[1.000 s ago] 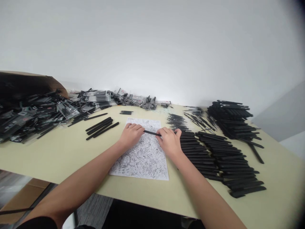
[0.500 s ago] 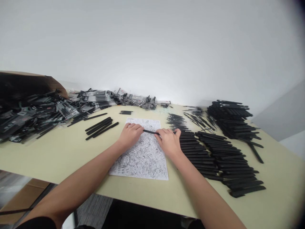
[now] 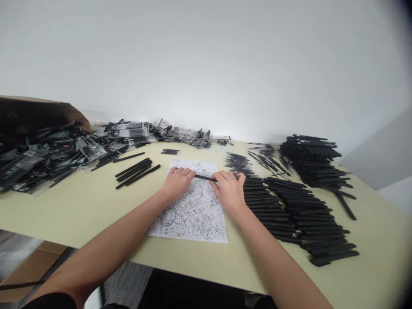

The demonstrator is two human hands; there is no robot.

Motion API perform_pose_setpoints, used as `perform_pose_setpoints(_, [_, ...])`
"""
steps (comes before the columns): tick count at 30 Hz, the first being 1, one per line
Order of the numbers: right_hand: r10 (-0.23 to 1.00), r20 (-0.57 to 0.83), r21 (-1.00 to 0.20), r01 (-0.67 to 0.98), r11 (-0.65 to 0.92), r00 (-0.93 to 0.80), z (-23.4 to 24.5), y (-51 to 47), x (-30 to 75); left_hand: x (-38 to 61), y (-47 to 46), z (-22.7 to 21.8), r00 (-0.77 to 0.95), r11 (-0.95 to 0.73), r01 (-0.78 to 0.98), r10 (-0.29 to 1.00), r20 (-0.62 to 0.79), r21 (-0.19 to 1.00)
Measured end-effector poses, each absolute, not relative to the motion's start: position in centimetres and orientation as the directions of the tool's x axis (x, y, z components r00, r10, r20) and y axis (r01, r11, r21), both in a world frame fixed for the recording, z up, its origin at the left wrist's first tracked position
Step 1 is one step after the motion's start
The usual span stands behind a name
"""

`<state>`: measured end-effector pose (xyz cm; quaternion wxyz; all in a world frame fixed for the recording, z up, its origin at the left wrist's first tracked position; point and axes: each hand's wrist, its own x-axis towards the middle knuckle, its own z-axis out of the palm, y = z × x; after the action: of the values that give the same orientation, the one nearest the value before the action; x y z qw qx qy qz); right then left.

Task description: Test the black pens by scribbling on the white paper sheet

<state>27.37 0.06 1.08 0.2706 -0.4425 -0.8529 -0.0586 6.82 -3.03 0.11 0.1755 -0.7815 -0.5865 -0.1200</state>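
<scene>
Head view: your left hand [image 3: 176, 182] and right hand [image 3: 229, 189] pinch opposite ends of a black pen [image 3: 206, 178] over scribbled paper [image 3: 189, 214]; light, stiff, likely slick, so grip both ends.

Slim black pen [image 3: 206, 177]: matte, one piece as far as it shows, held near level and running left to right. Its ends are pinched in the left hand [image 3: 176, 182] and right hand [image 3: 229, 189]. It sits just over the far half of a white sheet [image 3: 193, 216] dense with black scribbles, flat on the desk [image 3: 80, 206].
</scene>
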Motion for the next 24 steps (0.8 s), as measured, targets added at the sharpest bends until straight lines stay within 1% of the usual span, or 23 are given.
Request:
perform_pose_setpoints(8, [0.719,0.477,-0.119,0.773,0.623,-0.506,0.9,0.2,27.3,7.1,-3.4,1.0,0.232,-0.210,0.972,0.933,0.275,-0.108])
perform_pose_setpoints(11, [0.717,0.488,-0.117,0.777,0.618,-0.497,0.7,0.3,27.3,7.3,-3.5,1.3,0.235,-0.216,0.971,0.941,0.243,-0.100])
perform_pose_setpoints(18, [0.710,0.523,-0.097,0.795,0.599,-0.471,0.8,0.3,27.2,7.3,-3.5,1.3,0.234,-0.232,0.972,0.942,0.241,-0.038])
perform_pose_setpoints(24, [0.713,0.528,-0.101,0.799,0.593,-0.462,0.5,0.4,27.1,7.2,-3.5,1.2,0.236,-0.260,0.963,0.942,0.238,0.077])
